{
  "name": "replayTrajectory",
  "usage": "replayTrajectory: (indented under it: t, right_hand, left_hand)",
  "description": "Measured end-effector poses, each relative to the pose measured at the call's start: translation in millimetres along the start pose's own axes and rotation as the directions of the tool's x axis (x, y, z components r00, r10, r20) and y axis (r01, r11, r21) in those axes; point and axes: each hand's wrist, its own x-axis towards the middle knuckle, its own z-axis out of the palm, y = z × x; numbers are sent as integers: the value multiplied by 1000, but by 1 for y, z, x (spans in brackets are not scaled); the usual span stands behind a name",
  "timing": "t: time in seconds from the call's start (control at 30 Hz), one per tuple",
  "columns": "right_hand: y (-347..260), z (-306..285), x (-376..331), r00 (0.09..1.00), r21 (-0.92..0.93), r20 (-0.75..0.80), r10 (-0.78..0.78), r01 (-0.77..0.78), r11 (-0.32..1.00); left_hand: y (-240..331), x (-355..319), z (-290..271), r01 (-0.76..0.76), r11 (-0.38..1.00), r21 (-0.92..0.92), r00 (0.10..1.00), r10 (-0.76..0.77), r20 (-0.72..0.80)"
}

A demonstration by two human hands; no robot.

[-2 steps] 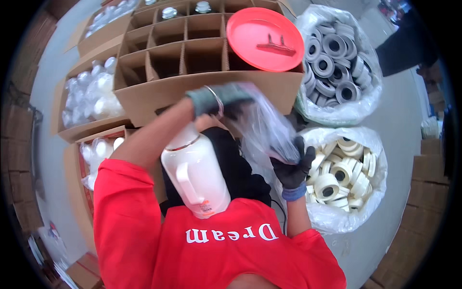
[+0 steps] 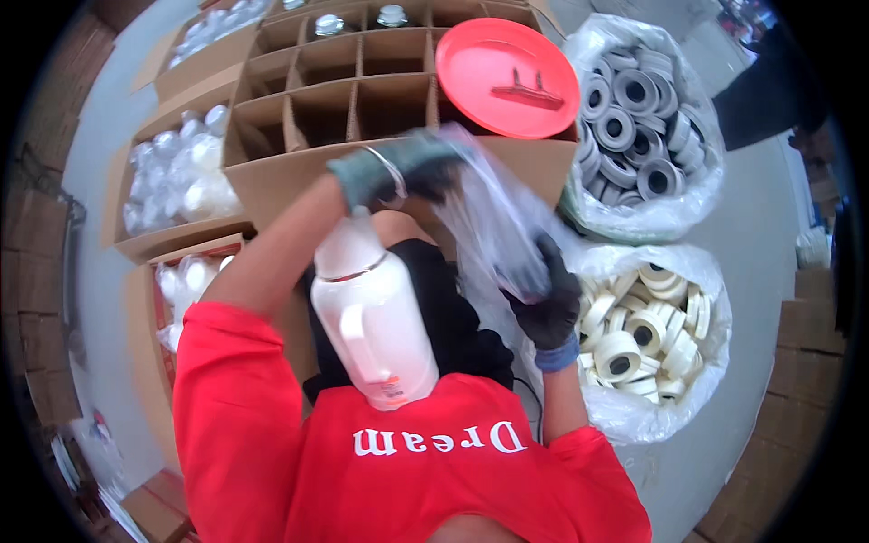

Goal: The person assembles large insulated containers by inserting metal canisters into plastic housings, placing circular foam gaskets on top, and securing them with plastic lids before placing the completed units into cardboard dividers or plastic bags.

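Head view, looking down: left hand (image 2: 385, 174) in a grey glove closed on the upper edge of a clear plastic bag (image 2: 493, 226), right hand (image 2: 548, 303) in a black glove closed on the lower part of the same bag, so the bag was stretched between the 2 hands. Held in front of the chest, above the near wall of a divided cardboard box (image 2: 299, 176). White plastic jug (image 2: 376, 317) was upright against the red sweater, just below the left hand, seemingly tucked against the body; not gripped by either hand.

Judged as an early or middle step: bag appeared open or being opened, jug not yet inside it. In the box, only 2 cells at the far edge showed items with metal caps (image 2: 329, 24); most other visible cells looked empty, so much packing seemed left. Red round lid (image 2: 507, 65) lay on the right corner of the box and covered some cells there.

Hard to make out: the mouth of the bag, blurred by motion; the fingertips of both hands, wrapped in film. White tape rolls (image 2: 647, 330) in a bag at the right, grey rings (image 2: 634, 109) in another bag beyond. Cartons of clear wrapped items (image 2: 176, 172) at the left, partly cut off.
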Motion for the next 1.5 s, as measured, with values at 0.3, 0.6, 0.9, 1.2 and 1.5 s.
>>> replayTrajectory:
  t: [0.3, 0.6, 0.9, 1.2, 1.5]
  right_hand:
    - [59, 70, 70, 987, -331, 74, 146, -114, 937]
    - [78, 22, 23, 880, -717, 435, -193, 468, 517]
    - [138, -71, -11, 781, -785, 613, -121, 619, 23]
    - [63, -50, -105, 583, -646, 763, 280, 704, 294]
    - [54, -16, -104, 735, -721, 638, 229, 467, 512]
  left_hand:
    - [-149, -167, -10, -107, 879, 465, 668, 410, -621]
    - [-176, -203, 85, 500, 539, 678, 333, 603, -725]
    - [-107, -224, 106, -338, 479, 810, 897, 425, 123]
    - [-113, -238, 69, 42, 761, 647, 897, 257, -361]
    - [-246, -236, 20, 106, 580, 808, 762, 474, -440]
